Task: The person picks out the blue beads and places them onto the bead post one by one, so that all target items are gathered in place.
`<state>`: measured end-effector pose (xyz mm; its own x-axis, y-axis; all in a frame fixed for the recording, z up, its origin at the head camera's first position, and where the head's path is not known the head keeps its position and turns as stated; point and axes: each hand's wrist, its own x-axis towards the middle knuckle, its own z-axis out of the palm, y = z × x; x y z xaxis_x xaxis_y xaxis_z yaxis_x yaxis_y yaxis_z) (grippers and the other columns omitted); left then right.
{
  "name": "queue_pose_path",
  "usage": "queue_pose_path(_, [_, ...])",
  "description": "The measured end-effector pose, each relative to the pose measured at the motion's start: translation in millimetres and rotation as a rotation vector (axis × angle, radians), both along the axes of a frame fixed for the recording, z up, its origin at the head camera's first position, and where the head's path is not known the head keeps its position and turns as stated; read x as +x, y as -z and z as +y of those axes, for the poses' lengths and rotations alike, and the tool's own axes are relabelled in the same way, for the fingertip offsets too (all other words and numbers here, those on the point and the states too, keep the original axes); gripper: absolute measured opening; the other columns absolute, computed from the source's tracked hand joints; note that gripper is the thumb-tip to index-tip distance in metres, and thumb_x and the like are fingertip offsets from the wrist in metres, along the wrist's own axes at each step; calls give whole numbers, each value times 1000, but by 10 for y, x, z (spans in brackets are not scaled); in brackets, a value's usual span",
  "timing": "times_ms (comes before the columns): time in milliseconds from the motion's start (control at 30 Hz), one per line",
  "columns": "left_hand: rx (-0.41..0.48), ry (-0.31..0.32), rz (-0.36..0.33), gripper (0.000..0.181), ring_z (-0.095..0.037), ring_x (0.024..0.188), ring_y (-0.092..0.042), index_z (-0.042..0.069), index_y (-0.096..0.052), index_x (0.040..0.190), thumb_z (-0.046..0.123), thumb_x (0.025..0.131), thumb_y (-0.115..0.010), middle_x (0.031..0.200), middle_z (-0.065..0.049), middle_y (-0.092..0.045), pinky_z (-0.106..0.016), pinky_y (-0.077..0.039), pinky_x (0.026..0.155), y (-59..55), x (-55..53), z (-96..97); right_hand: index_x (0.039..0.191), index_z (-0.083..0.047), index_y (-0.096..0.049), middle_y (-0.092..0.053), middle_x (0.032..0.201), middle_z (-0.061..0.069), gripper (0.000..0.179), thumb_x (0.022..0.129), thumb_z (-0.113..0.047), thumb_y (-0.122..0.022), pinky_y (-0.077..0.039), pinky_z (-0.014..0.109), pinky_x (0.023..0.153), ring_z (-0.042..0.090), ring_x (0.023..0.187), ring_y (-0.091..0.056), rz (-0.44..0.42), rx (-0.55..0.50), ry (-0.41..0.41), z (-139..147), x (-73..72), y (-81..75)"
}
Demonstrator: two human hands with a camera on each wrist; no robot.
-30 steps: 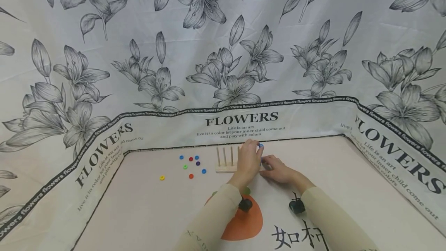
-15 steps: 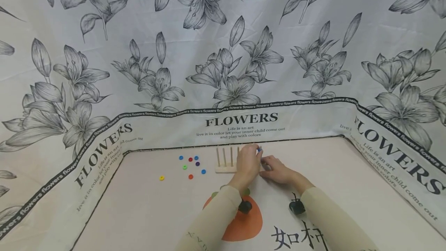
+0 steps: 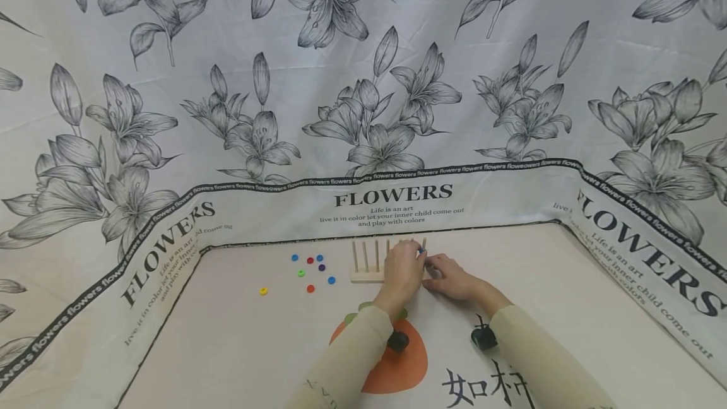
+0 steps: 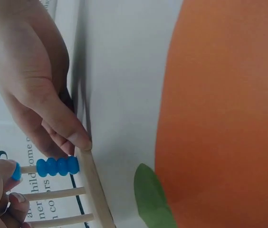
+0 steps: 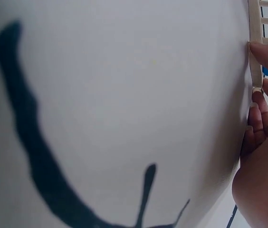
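Note:
A wooden peg rack (image 3: 368, 277) with a row of upright pegs stands near the back of the table. My left hand (image 3: 402, 275) pinches a blue bead (image 4: 16, 171) that sits on the end peg, partway along it. Several blue beads (image 4: 58, 166) are stacked on that same peg against the base. My right hand (image 3: 454, 278) holds the right end of the base (image 5: 256, 61), thumb on the front and fingers at the end. In the head view my left hand hides the rack's middle and most of the stack.
Left of the rack lie loose beads: a yellow bead (image 3: 264, 291), a green bead (image 3: 301, 273), a purple bead (image 3: 322, 267), two red ones and several blue ones. A printed fabric wall (image 3: 392, 207) rises behind the table.
My left hand has moved down along the end peg with the blue bead, and the peg's tip now shows above it. My right hand stays on the rack's end.

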<state>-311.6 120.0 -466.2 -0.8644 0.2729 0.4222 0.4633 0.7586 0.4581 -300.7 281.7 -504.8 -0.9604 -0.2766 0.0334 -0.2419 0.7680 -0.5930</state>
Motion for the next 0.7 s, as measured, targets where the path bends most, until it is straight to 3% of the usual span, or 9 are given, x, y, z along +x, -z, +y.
queue_pose_path(267, [-13, -9, 25, 14, -8, 75, -63, 13, -75, 101, 25, 98, -70, 90, 2, -71, -20, -50, 62, 54, 0, 2, 148, -2, -48, -48, 144, 24, 60, 96, -28, -65, -37, 65, 109, 44, 132, -45, 8, -4, 2, 5, 0, 11])
queue_pose_path(700, [-62, -31, 75, 14, -8, 70, -59, 13, -75, 98, 26, 95, -74, 82, 5, -64, -22, -48, 60, 104, 45, -32, 146, -4, -52, -48, 145, 24, 58, 96, -30, -67, -37, 65, 109, 45, 134, -43, -25, 17, 17, -67, 83, -137])
